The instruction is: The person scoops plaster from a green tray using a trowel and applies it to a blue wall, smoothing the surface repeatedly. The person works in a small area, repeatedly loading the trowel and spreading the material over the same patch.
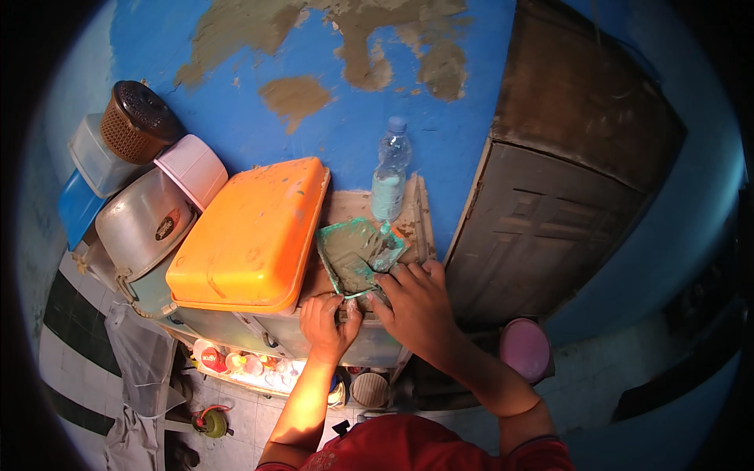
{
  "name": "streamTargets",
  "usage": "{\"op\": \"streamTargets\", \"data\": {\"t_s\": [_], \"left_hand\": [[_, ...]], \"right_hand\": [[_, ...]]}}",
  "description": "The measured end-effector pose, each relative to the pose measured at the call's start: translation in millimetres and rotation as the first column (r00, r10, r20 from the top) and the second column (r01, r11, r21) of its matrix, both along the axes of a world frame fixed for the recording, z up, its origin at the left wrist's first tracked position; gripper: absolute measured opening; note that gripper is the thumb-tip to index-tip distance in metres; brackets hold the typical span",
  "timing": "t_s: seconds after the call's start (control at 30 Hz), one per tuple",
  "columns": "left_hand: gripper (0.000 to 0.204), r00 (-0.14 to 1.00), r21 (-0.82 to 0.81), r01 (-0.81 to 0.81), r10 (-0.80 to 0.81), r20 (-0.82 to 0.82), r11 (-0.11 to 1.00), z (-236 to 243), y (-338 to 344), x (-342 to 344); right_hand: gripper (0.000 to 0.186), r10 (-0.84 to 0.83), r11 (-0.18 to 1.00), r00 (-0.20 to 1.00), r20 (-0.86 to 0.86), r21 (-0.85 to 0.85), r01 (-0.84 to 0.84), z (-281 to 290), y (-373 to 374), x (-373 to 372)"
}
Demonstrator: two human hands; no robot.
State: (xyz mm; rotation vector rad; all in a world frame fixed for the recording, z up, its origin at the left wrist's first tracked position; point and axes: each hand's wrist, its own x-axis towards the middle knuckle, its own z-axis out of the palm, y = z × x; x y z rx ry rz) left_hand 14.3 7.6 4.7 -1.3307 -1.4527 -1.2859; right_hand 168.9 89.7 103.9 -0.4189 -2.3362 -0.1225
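Note:
A shallow, square green tray (327, 263) holding wet grey-brown paste lies on the cabinet top against the wall. At its near edge, my left hand (331, 326) is closed with bent fingers on the rim. My right hand (418, 302) curls over the near right corner, its thumb and fingertips at the rim; its palm side is hidden. A crumpled, wet greenish piece (387, 253) sits in the tray's right part; I cannot make out what it is. Behind the tray stands a clear plastic bottle (389, 177) with a blue cap and cloudy pale liquid.
An overturned orange basin (250, 235) stands close left of the tray. Beyond it are stacked a metal pot (145, 222), a pink tub (192, 169) and a brown basket (133, 129). Patches of grey plaster (294, 98) mark the blue wall. A dark wooden door (542, 228) rises at the right.

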Motion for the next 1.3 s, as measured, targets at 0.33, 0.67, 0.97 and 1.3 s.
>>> {"op": "streamTargets", "data": {"t_s": [0.33, 0.67, 0.97, 1.3], "left_hand": [[0.031, 1.000, -0.016, 0.012, -0.012, -0.003, 1.000, 4, -1, 1], [0.031, 1.000, -0.012, 0.009, -0.009, -0.003, 1.000, 2, 0, -1], [0.035, 1.000, -0.049, 0.009, -0.008, 0.014, 0.999, 5, -4, 0], [0.034, 0.998, -0.053, 0.014, -0.011, 0.065, 0.999, 2, -5, 3]], "right_hand": [[0.028, 0.044, 0.998, 0.997, -0.058, -0.042, -0.047, -4, 4, 2], [0.023, 0.038, 0.995, 0.983, -0.181, -0.079, -0.054, -9, 6, -1], [0.027, 0.057, 0.991, 0.976, -0.208, -0.110, -0.081, -15, 8, 1], [0.027, 0.201, 0.955, 0.977, 0.072, -0.235, -0.179, 68, 20, 31]]}}
